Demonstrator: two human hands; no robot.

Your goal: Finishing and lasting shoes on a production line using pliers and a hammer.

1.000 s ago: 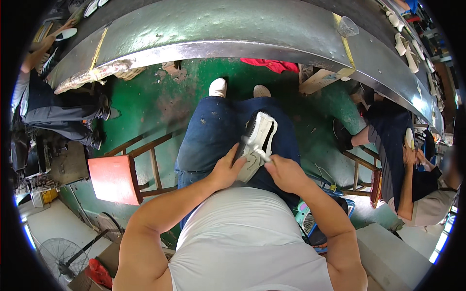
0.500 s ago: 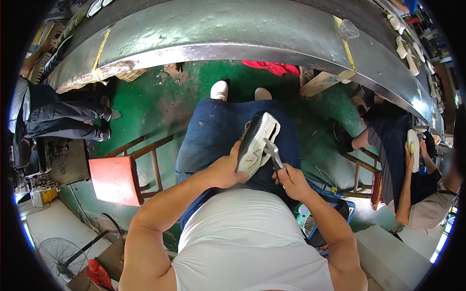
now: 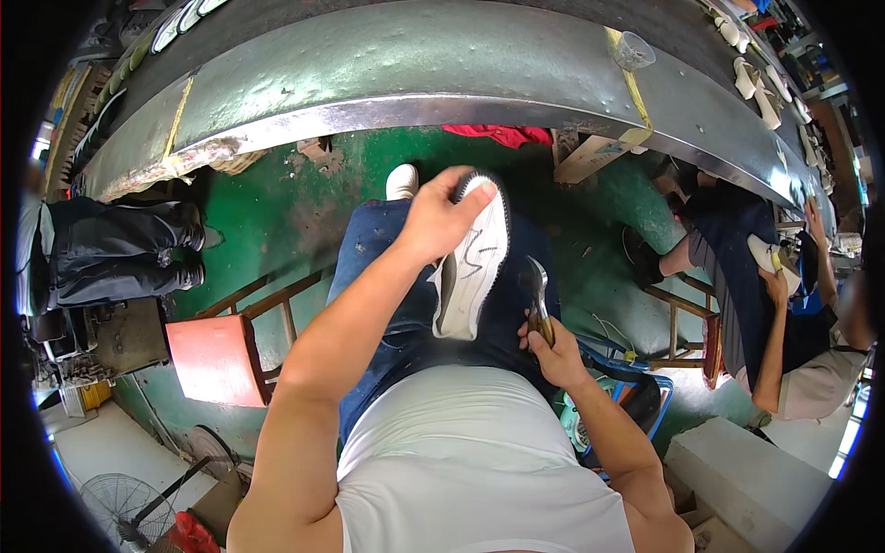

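My left hand (image 3: 444,214) grips one end of a white shoe upper (image 3: 477,263), thumb on its front and fingers behind. The upper stands lengthwise over my lap, with dark curved lines on its face and a dark stitched-looking edge around the gripped end. Lower down, its side opening shows. Closed around the handle of a metal hand tool (image 3: 538,288) with a curved, hooked head is my right hand (image 3: 555,352). That tool points away from me, right of the upper and apart from it; its exact kind is unclear.
A long metal-topped bench (image 3: 369,69) runs across the front, with a clear plastic cup (image 3: 634,51) on it. To my left stands a red-topped stool (image 3: 218,361). A co-worker at right holds a pale shoe piece (image 3: 771,258). A fan (image 3: 129,502) is at lower left.
My left hand has shifted from the upper's near end to its far end, and the upper has turned to another face. My right hand has drawn the tool away from it.
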